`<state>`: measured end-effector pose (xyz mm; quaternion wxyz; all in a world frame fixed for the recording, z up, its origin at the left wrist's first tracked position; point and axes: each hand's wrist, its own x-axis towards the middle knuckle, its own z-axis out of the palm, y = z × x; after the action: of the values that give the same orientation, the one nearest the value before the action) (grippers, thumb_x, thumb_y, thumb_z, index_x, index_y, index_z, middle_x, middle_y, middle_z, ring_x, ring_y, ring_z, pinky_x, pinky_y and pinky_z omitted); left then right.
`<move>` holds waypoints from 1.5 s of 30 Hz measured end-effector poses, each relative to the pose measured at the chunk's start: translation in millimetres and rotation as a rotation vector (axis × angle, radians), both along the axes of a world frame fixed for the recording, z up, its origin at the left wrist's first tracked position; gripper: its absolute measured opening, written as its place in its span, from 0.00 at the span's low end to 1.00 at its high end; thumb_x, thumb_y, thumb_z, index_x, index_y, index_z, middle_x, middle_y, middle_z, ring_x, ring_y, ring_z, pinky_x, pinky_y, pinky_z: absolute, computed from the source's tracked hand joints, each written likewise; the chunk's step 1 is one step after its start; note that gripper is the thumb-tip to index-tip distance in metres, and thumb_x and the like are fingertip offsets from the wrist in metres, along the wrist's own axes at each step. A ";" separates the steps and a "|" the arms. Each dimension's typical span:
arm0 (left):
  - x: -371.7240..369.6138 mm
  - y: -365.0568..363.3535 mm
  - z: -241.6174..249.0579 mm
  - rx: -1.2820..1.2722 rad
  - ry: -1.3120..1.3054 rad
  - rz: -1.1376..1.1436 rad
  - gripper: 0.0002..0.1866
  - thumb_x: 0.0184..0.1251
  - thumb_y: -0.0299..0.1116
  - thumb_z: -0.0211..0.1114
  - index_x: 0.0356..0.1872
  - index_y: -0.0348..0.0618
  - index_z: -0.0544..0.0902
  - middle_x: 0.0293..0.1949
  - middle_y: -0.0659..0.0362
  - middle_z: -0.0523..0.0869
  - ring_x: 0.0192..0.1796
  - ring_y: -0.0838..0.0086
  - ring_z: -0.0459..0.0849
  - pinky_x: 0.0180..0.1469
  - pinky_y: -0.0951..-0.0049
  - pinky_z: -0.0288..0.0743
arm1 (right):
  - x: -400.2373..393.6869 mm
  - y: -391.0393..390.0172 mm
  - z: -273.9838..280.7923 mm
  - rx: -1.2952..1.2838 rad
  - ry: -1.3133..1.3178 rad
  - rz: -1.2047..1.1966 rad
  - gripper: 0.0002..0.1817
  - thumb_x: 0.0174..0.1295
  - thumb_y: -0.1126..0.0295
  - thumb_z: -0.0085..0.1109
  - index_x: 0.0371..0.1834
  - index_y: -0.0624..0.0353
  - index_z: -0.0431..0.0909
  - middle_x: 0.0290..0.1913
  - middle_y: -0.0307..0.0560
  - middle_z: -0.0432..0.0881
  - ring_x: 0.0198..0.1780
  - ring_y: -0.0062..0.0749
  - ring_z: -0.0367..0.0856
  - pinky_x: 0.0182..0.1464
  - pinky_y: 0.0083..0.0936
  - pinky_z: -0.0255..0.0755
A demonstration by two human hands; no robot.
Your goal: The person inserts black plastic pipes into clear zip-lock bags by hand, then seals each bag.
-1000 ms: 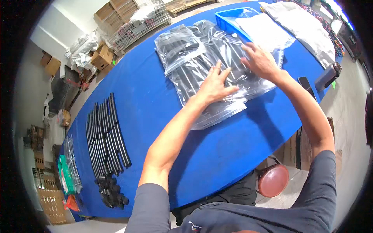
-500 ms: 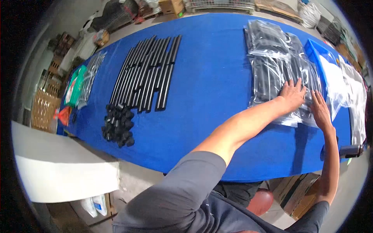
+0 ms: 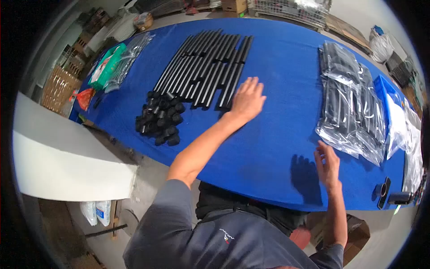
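Observation:
My left hand (image 3: 247, 99) is stretched out over the blue cloth, fingers extended and holding nothing. It is just right of the rows of shiny black tubes (image 3: 204, 69), close to their right-hand end. Left of the near tube ends lies a heap of short black cylindrical caps (image 3: 160, 117). In front of my body on the right, my right hand (image 3: 328, 166) hovers over the table with loosely bent, parted fingers and nothing in it. Its fingertips are near the lower edge of clear plastic bags (image 3: 347, 101) packed with long black pieces.
At the right edge stand a blue bin (image 3: 381, 87) and white plastic sheets (image 3: 396, 121). A phone-like black device (image 3: 384, 193) lies at the near right corner. On the far left are a green tray (image 3: 107, 66), clear bagged rods (image 3: 127, 62) and an orange-red item (image 3: 84, 97).
Both hands have left the plastic bags. My left hand has moved left to beside the black tubes; my right hand has drawn back toward my body. The view has shifted right.

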<state>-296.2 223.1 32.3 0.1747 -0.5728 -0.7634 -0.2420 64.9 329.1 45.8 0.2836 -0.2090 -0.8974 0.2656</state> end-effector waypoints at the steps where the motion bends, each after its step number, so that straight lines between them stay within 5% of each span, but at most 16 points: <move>1: -9.8 -26.9 -1.2 -0.015 0.034 0.067 0.23 0.70 0.38 0.68 0.60 0.33 0.81 0.68 0.41 0.78 0.73 0.45 0.73 0.72 0.50 0.71 | -11.8 -10.9 -7.3 -0.033 0.008 0.012 0.19 0.66 0.81 0.65 0.60 0.63 0.79 0.42 0.53 0.86 0.38 0.42 0.86 0.37 0.32 0.80; 10: -22.0 -103.4 -19.0 -0.193 0.146 0.131 0.15 0.63 0.27 0.63 0.50 0.36 0.86 0.60 0.52 0.83 0.52 0.61 0.81 0.54 0.61 0.80 | -78.6 -57.2 -32.5 -0.083 -0.005 0.046 0.11 0.69 0.77 0.65 0.53 0.66 0.83 0.36 0.53 0.84 0.35 0.40 0.85 0.40 0.32 0.78; 17: -19.1 -91.6 -24.6 -0.119 0.094 0.111 0.11 0.63 0.26 0.64 0.45 0.36 0.86 0.49 0.51 0.82 0.48 0.60 0.80 0.49 0.64 0.82 | -72.3 -53.2 -39.3 -0.270 0.041 -0.064 0.10 0.74 0.72 0.61 0.51 0.67 0.85 0.33 0.44 0.86 0.34 0.22 0.84 0.39 0.22 0.77; 30: -10.0 -90.8 -36.9 0.107 -0.062 0.320 0.13 0.63 0.26 0.67 0.50 0.39 0.86 0.43 0.48 0.82 0.47 0.52 0.81 0.50 0.54 0.80 | -76.5 -45.3 -53.7 -0.203 0.091 0.000 0.12 0.71 0.70 0.66 0.51 0.66 0.84 0.32 0.48 0.85 0.30 0.25 0.80 0.35 0.26 0.75; 33: 39.1 -91.9 -31.3 0.148 -0.298 0.180 0.17 0.61 0.29 0.71 0.52 0.40 0.85 0.43 0.49 0.81 0.47 0.52 0.83 0.49 0.55 0.81 | -94.2 -51.6 -41.3 -0.289 0.031 -0.035 0.15 0.71 0.68 0.67 0.54 0.67 0.83 0.33 0.51 0.85 0.30 0.27 0.80 0.35 0.27 0.74; 36: 96.6 -118.0 -28.1 0.110 -0.456 0.023 0.21 0.62 0.34 0.75 0.55 0.37 0.83 0.43 0.49 0.82 0.46 0.52 0.85 0.50 0.55 0.82 | -132.6 -64.8 -30.6 -0.069 -0.105 -0.048 0.33 0.72 0.55 0.66 0.69 0.71 0.72 0.41 0.61 0.87 0.36 0.52 0.88 0.40 0.40 0.80; 39: 107.7 -157.5 2.4 0.197 -0.378 -0.098 0.18 0.59 0.34 0.77 0.47 0.37 0.86 0.38 0.50 0.87 0.43 0.53 0.85 0.49 0.56 0.81 | -153.9 -81.6 -22.7 0.117 -0.319 -0.135 0.44 0.69 0.48 0.67 0.75 0.73 0.64 0.49 0.65 0.86 0.42 0.62 0.88 0.44 0.47 0.82; 42: 30.3 -218.4 34.1 0.128 -0.112 0.173 0.14 0.56 0.27 0.73 0.45 0.40 0.87 0.41 0.53 0.87 0.45 0.53 0.83 0.54 0.56 0.78 | -149.1 -79.3 -29.0 0.083 -0.387 -0.139 0.45 0.66 0.51 0.67 0.75 0.73 0.62 0.52 0.67 0.85 0.46 0.62 0.88 0.46 0.49 0.83; 45: -39.2 -286.3 41.9 -0.193 0.187 0.519 0.23 0.60 0.23 0.66 0.59 0.50 0.87 0.62 0.49 0.80 0.61 0.53 0.78 0.59 0.55 0.77 | -149.0 -77.5 -30.2 0.055 -0.386 -0.145 0.40 0.66 0.55 0.65 0.73 0.72 0.65 0.50 0.65 0.86 0.44 0.61 0.89 0.45 0.50 0.83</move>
<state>-335.5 -63.2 74.2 0.2451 -0.3921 -0.8846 -0.0613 -84.1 251.7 15.5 0.1305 -0.3121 -0.9246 0.1751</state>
